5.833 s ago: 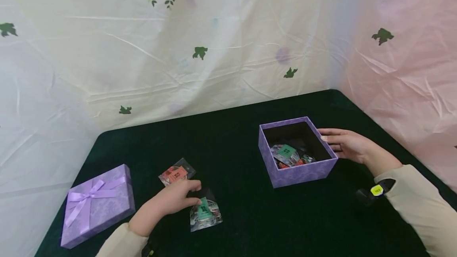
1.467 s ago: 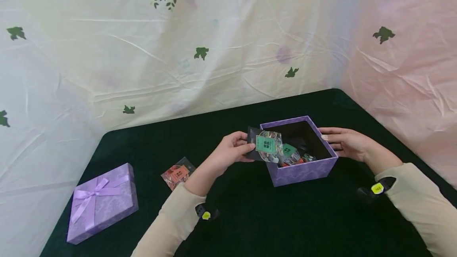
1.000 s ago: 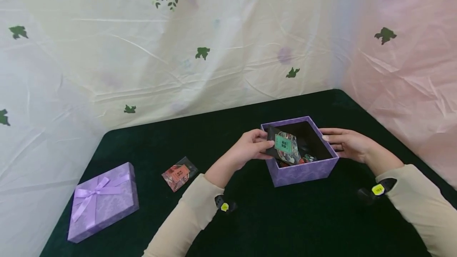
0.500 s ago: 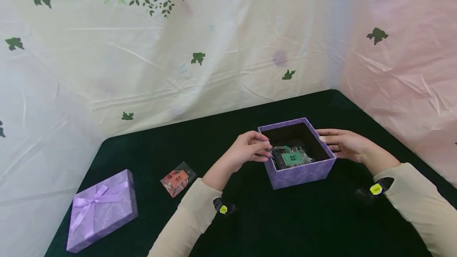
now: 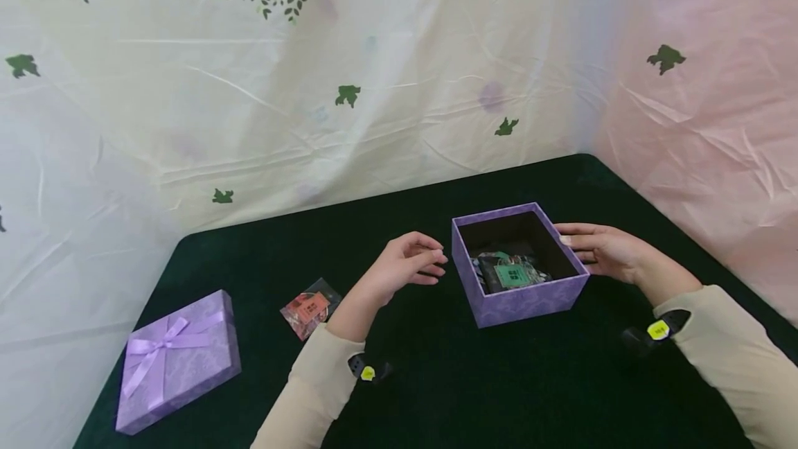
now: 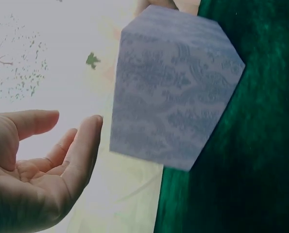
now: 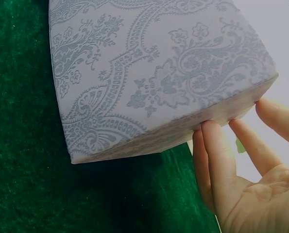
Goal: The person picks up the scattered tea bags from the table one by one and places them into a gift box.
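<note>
An open purple patterned box (image 5: 530, 305) stands on the right part of the dark green table. In it lie several small packets, a green-labelled packet (image 5: 512, 276) on top. My right hand (image 5: 611, 253) rests its fingertips against the box's right side; in the right wrist view, fairly straight fingers (image 7: 219, 150) touch the patterned wall. My left hand (image 5: 405, 265) hovers just left of the box, holding nothing. The left wrist view shows its fingers (image 6: 88, 145) loosely bent, with a gap to the box wall (image 6: 168, 97).
A clear packet with a red label (image 5: 312, 307) lies on the table, left of my left forearm. Farther left is the purple lid (image 5: 181, 359) with a ribbon bow. Pale curtains (image 5: 386, 123) printed with leaves hang around the table (image 5: 499, 393).
My left hand picked up the green-labelled packet from the table, carried it right and let it go inside the box, then drew back left. My right hand stayed at the box.
</note>
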The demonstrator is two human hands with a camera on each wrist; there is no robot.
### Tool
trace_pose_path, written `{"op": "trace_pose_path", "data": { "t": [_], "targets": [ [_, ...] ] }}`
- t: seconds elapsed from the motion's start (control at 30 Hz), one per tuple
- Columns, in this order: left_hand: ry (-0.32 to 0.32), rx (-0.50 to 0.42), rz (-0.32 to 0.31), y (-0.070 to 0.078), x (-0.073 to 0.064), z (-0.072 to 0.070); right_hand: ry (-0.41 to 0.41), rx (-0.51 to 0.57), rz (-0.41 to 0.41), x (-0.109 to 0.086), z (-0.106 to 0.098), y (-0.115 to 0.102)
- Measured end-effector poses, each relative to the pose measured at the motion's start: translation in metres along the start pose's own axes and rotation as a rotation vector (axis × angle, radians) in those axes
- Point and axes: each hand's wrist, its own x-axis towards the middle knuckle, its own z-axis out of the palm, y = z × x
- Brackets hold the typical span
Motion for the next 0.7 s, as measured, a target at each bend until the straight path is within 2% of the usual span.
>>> {"op": "trace_pose_path", "data": {
  "t": [0.33,0.5,0.7],
  "targets": [
    [0.074,0.130,0.042,-0.004,-0.024,-0.032,-0.015,-0.016,-0.013,0.000,-0.001,0.001],
    [0.113,0.151,0.030,-0.001,-0.037,-0.049,-0.027,-0.018,-0.015,0.000,-0.001,-0.001],
    [0.168,0.161,-0.002,-0.006,-0.046,-0.068,-0.024,-0.022,-0.010,0.001,-0.001,0.001]
  ]
}}
